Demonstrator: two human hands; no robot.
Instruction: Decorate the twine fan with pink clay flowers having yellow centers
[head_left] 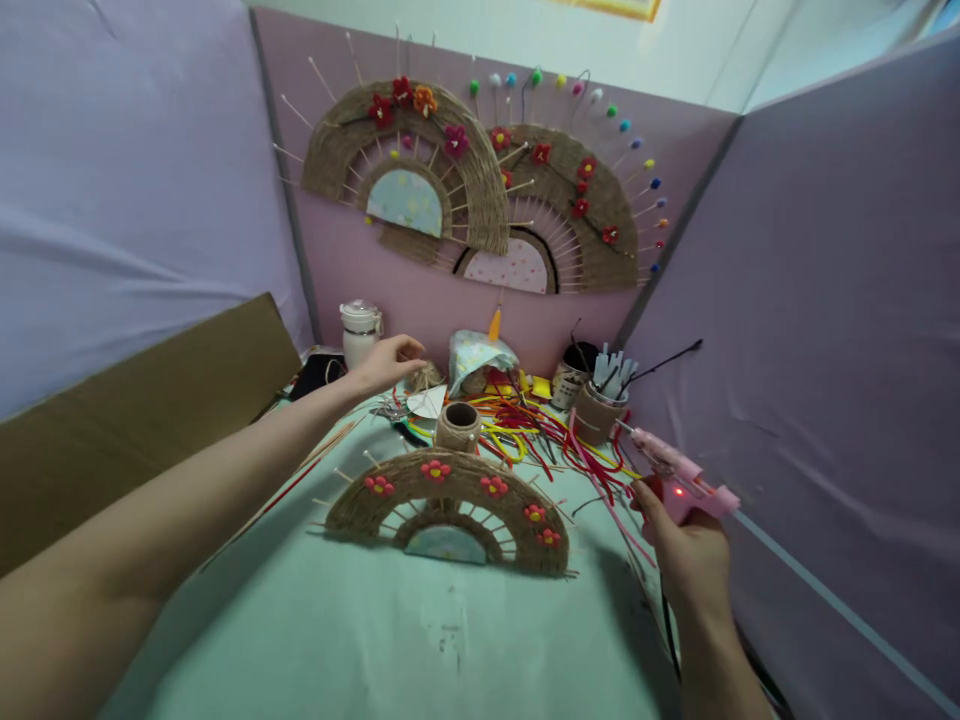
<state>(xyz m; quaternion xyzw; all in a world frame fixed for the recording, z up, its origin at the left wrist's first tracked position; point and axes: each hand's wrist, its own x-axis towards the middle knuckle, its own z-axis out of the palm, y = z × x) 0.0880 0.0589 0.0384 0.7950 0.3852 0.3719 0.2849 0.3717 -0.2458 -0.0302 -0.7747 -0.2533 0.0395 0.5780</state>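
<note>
My right hand [686,560] is wrapped round the handle of a pink hot glue gun [675,470], whose small red light glows and whose nozzle points up and left. Reaching toward the back of the table, my left hand [388,362] has its fingers apart and holds nothing that I can see. Just beyond its fingertips lies a ball of twine [425,377]. In front stands a half-round twine fan [450,478] with red flowers, sticks and a pale patterned centre. Right behind it is a twine-wrapped tube [458,428].
Red and yellow pipe cleaners [525,425] are heaped at the back. A twine-wrapped jar [598,412] of glue sticks, a dark cup [574,375] and a white lidded bottle [361,330] stand around them. Two larger fans [480,200] hang on the panel. Cardboard [150,420] leans at left.
</note>
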